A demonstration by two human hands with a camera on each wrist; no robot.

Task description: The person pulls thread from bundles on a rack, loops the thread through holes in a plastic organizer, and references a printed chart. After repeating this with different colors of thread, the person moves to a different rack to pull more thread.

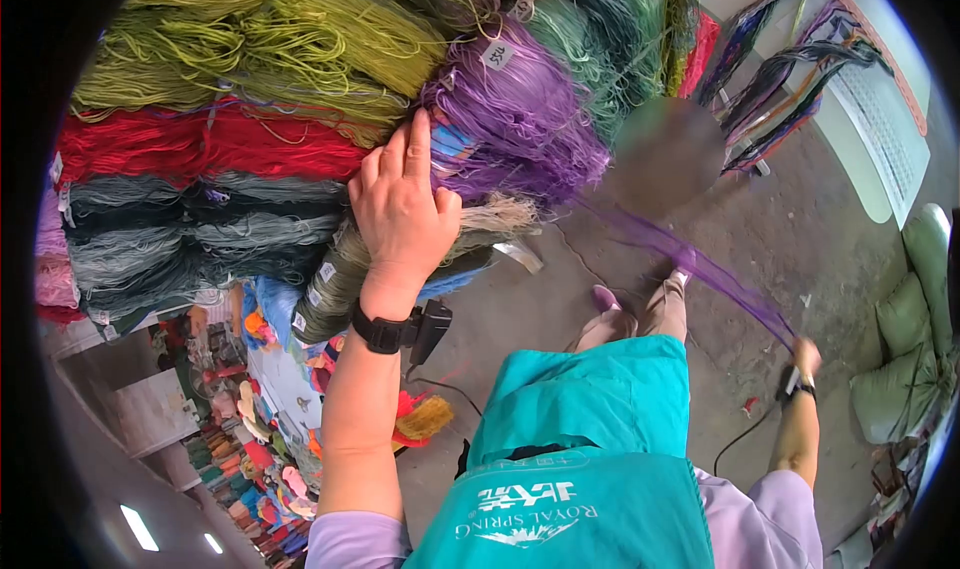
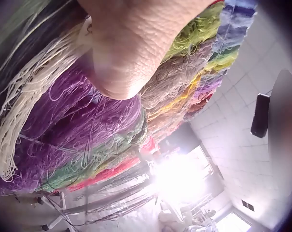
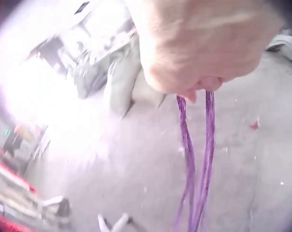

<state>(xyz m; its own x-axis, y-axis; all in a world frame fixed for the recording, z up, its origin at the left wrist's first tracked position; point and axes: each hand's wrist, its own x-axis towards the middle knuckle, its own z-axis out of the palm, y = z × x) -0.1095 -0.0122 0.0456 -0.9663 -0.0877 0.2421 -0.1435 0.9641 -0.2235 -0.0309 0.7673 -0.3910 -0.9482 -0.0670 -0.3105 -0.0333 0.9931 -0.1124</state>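
A big bundle of purple yarn (image 1: 520, 109) with a paper number tag (image 1: 497, 54) sits in the stack of yarn at the top of the head view. My left hand (image 1: 405, 204) rests on the stack beside it, fingers extended, fingertips right at the purple bundle's edge. Out to the right, my right hand (image 1: 806, 355) grips a skein of purple yarn (image 1: 715, 277), which stretches through the air toward the bundle. In the right wrist view two purple strands (image 3: 209, 125) hang from under the curled fingers of that hand (image 3: 204, 48).
Red yarn (image 1: 210, 144), olive-green yarn (image 1: 250, 39) and grey yarn (image 1: 200, 229) are stacked around my left hand. Mixed-colour skeins (image 1: 790, 69) hang at the upper right. Pale sacks (image 1: 905, 339) lie along the right side of the concrete floor (image 1: 620, 239).
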